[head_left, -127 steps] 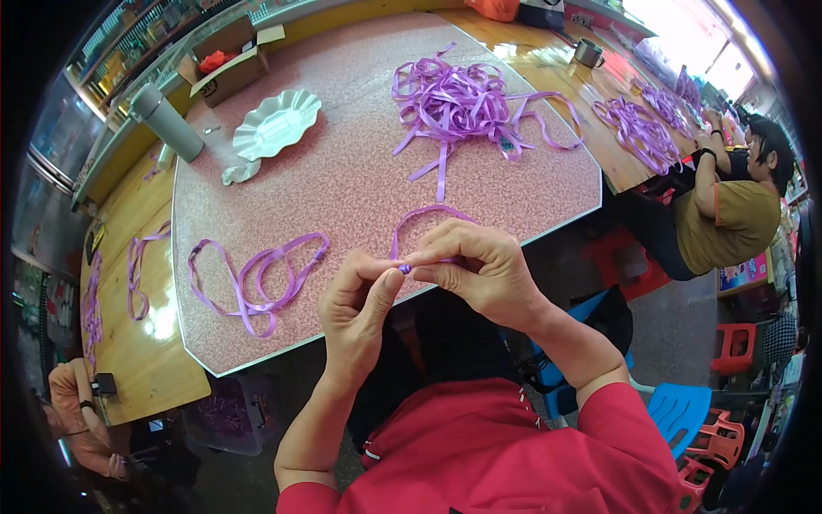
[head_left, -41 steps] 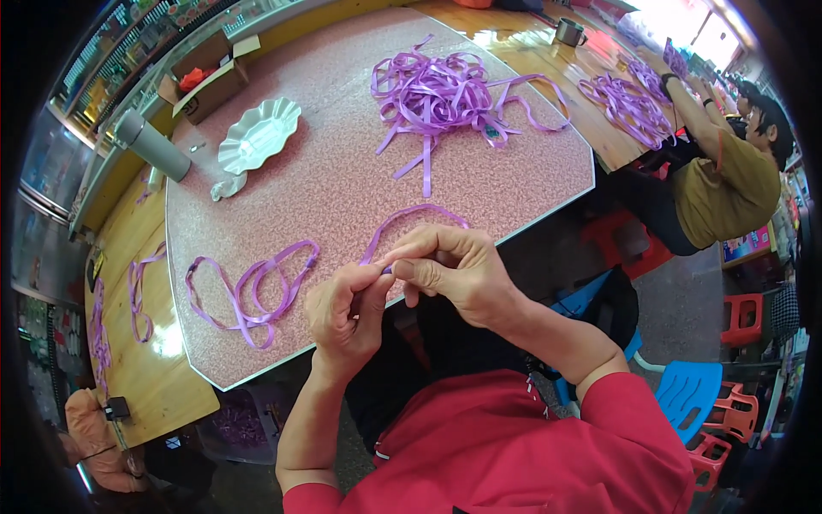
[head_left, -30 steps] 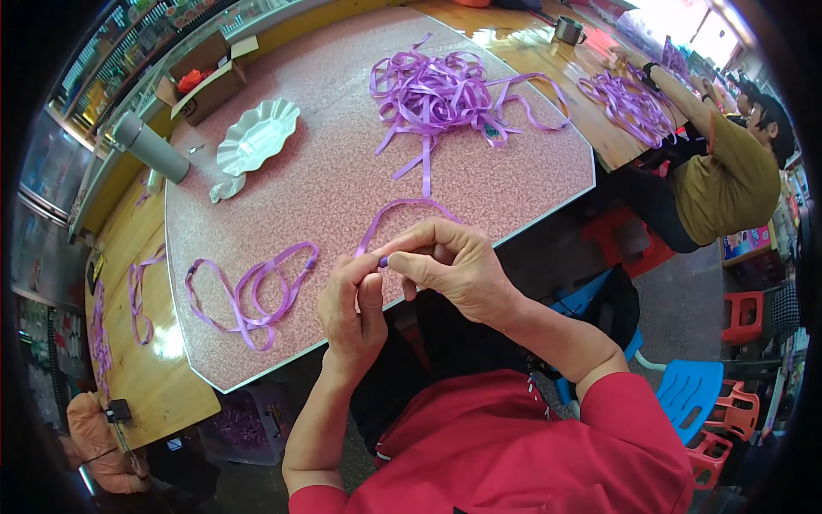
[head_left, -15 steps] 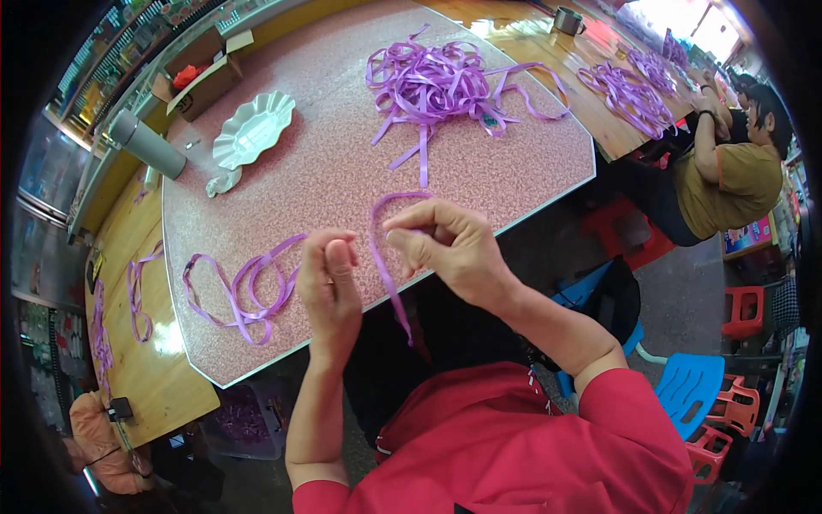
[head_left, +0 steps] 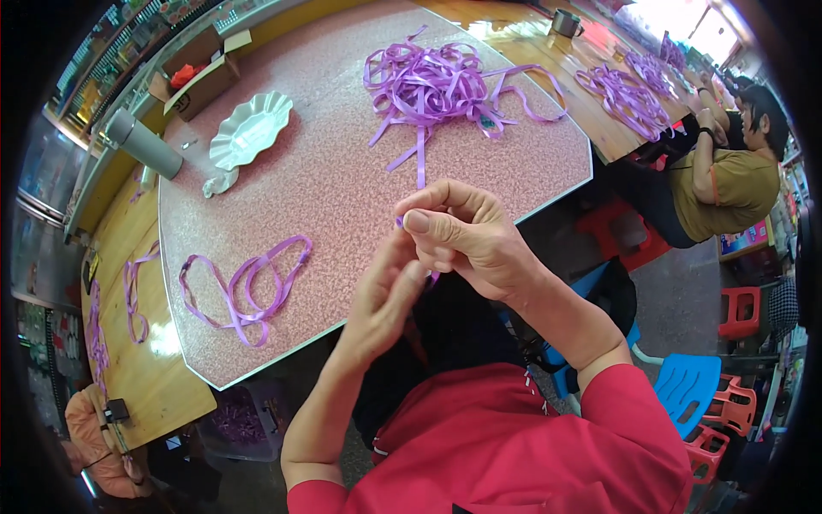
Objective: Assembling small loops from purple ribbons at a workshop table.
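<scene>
Beyond the hands [head_left: 471,238], an open carton [head_left: 204,91] holds something red [head_left: 183,75]

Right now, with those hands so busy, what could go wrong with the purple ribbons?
The right hand pinches a purple ribbon by a small bit, so it might slip from that grip. The heaped ribbons overlap in a tangle; pulling one could snag others. The looped ribbon lies near the edge of the pink table, so a stray arm might brush it off.
</scene>
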### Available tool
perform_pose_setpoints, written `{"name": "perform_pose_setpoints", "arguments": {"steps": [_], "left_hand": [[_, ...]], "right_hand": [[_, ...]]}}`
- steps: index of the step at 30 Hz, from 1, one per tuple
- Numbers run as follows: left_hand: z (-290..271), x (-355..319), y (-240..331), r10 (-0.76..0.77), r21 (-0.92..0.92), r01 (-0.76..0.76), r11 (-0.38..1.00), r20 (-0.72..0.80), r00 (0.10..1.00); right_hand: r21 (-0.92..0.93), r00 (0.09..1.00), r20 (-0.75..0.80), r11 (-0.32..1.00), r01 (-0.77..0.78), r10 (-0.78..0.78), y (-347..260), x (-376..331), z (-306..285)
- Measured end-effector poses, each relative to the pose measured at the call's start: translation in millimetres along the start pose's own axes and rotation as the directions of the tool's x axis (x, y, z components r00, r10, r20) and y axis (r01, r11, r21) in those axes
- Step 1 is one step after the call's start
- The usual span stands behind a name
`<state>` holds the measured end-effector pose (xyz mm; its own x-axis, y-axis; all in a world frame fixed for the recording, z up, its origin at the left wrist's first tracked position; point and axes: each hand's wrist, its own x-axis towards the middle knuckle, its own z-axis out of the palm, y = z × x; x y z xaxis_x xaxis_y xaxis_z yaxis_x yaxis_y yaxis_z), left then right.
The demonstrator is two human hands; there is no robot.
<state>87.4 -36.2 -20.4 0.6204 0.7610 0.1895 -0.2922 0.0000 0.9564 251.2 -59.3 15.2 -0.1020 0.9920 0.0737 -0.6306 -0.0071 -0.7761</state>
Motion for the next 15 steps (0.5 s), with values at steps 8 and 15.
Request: {"name": "perform_pose_setpoints", "arguments": {"steps": [8, 15], "left_hand": [[6, -1, 0, -0.076, 0.036, 0.075, 0.997, 0.010, 0.997], [1, 6, 8, 0.105, 0.234, -0.082, 0.969, -0.084, 0.991]], "right_hand": [[0.057, 0.993, -0.062, 0.993, 0.101, -0.098, -2, -2, -9], [0.110, 0.981, 0.009, 0.975, 0.192, -0.194, 4, 3, -11]]}}
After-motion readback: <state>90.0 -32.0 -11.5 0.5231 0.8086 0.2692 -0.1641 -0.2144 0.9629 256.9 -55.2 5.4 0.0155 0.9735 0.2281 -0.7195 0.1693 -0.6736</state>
